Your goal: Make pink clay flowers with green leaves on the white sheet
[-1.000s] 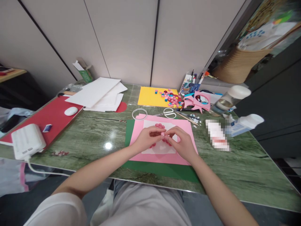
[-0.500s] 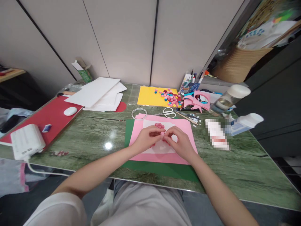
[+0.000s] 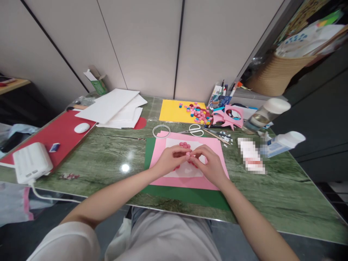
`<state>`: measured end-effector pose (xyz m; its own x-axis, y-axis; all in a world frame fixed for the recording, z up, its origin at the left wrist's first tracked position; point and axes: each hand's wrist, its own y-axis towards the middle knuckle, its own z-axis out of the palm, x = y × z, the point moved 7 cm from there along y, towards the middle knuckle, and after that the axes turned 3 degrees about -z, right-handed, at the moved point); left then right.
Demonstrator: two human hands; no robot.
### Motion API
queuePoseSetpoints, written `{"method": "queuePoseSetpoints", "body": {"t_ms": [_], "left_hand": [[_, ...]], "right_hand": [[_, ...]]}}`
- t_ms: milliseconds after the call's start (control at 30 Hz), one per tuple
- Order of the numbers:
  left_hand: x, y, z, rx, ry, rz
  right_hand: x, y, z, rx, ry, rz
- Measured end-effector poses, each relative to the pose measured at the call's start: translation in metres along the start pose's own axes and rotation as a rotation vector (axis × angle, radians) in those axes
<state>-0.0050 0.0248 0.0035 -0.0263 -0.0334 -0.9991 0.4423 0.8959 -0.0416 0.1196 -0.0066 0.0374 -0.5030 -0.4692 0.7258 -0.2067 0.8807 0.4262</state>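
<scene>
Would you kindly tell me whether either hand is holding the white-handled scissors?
No, the scissors lie on the table, while the left hand and the right hand meet at a small pink piece.

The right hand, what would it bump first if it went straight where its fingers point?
The right hand would meet the little pink ball at its fingertips first, then probably the left hand, though depth is hard to judge.

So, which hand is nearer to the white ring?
Left. The left hand is below and slightly right of the white ring in the picture; the right hand is also below it, but farther right.
</scene>
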Motion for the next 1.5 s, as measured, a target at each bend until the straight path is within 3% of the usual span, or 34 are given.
{"method": "queuePoseSetpoints", "body": {"t_ms": [1067,1333,1500], "left_hand": [[0.003,-0.001,0.001,0.007,-0.044,-0.052],[-0.001,-0.001,0.002,0.008,-0.053,0.02],[-0.003,-0.002,0.004,0.012,-0.037,0.029]], "right_hand": [[0.0,0.0,0.001,-0.001,0.022,0.013],[0.003,-0.007,-0.011,-0.202,0.072,-0.047],[0.001,-0.009,-0.008,-0.198,0.08,-0.048]]}}
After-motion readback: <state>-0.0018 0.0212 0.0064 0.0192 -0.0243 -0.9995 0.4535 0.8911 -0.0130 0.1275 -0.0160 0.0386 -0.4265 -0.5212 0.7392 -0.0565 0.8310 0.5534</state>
